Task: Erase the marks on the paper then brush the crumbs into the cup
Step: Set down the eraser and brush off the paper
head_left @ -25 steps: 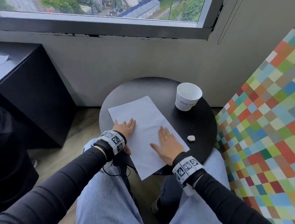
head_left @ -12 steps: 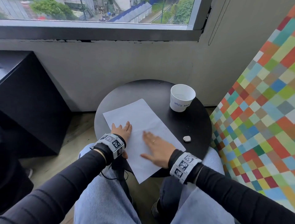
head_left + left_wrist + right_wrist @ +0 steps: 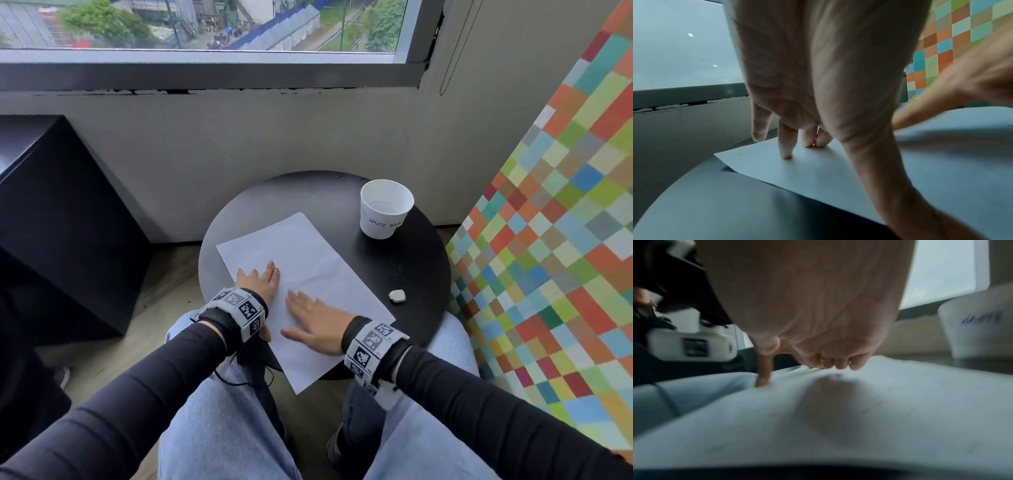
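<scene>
A white sheet of paper [image 3: 308, 270] lies slantwise on the round black table [image 3: 260, 212], its near corner hanging over the edge. My left hand [image 3: 260, 279] lies flat on the sheet's left edge, fingers straight [image 3: 785, 146]. My right hand [image 3: 308, 322] rests flat on the paper's near half, fingers spread; its fingers [image 3: 838, 363] touch the paper [image 3: 838, 418]. A white paper cup [image 3: 385, 209] labelled in blue stands at the table's far right, also blurred in the right wrist view [image 3: 978, 324]. A small white eraser [image 3: 397, 295] lies on the table right of the paper.
A multicoloured checkered panel [image 3: 555, 240] stands close on the right. A black cabinet [image 3: 61, 222] is to the left, and a wall with a window [image 3: 205, 27] behind the table. My knees in light jeans [image 3: 226, 411] sit under the table's near edge.
My right hand has slid leftwards across the paper, towards the left hand. The left hand has stayed put on the sheet's edge. The camera view shifted.
</scene>
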A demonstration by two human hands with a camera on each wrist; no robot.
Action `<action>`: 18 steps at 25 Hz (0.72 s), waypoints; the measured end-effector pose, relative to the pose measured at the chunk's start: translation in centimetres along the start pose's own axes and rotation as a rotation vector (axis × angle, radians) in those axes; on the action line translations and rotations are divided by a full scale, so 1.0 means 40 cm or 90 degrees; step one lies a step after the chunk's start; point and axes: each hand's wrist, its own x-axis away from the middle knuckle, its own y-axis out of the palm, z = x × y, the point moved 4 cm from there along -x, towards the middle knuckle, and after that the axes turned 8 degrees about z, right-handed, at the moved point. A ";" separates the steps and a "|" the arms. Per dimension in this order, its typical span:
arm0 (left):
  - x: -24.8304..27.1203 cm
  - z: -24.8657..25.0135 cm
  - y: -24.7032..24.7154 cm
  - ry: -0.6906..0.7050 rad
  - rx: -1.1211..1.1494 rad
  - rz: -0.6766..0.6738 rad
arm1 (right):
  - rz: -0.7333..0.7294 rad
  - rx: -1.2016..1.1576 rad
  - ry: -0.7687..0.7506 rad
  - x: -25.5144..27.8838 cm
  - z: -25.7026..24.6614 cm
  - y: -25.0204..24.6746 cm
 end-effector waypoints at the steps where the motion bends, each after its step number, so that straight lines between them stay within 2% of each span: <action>1: 0.001 0.001 0.000 0.001 0.000 -0.001 | -0.016 -0.001 -0.012 0.001 -0.002 0.009; 2: 0.001 0.001 -0.001 0.002 0.001 -0.002 | 0.008 -0.004 0.028 -0.010 0.027 -0.004; 4: 0.001 0.000 -0.006 -0.001 0.007 -0.003 | 0.077 0.022 0.200 -0.019 0.123 -0.058; 5: 0.002 0.000 -0.007 -0.002 0.008 -0.002 | 0.088 0.036 0.245 -0.015 0.147 -0.076; 6: 0.002 0.001 -0.010 -0.002 0.008 -0.001 | 0.091 0.027 0.230 -0.013 0.142 -0.083; 9: 0.000 0.008 -0.006 -0.008 0.023 0.001 | 0.010 -0.005 0.037 -0.011 0.054 -0.025; 10: -0.001 0.010 -0.003 -0.015 0.032 0.002 | -0.002 -0.009 0.021 -0.007 0.048 -0.018; 11: -0.002 0.012 -0.003 -0.022 0.041 0.002 | 0.020 -0.006 0.061 -0.015 0.073 -0.025; 13: -0.010 0.016 0.001 -0.028 0.057 -0.006 | 0.089 0.031 0.238 -0.013 0.147 -0.068; 14: -0.013 0.018 0.003 -0.031 0.065 -0.012 | 0.098 0.045 0.263 -0.004 0.153 -0.077; 16: -0.017 0.021 0.001 -0.043 0.080 -0.009 | 0.083 0.045 0.135 0.022 0.104 -0.045; 18: -0.019 0.028 -0.003 -0.053 0.089 -0.003 | 0.004 0.071 0.018 0.072 0.049 0.008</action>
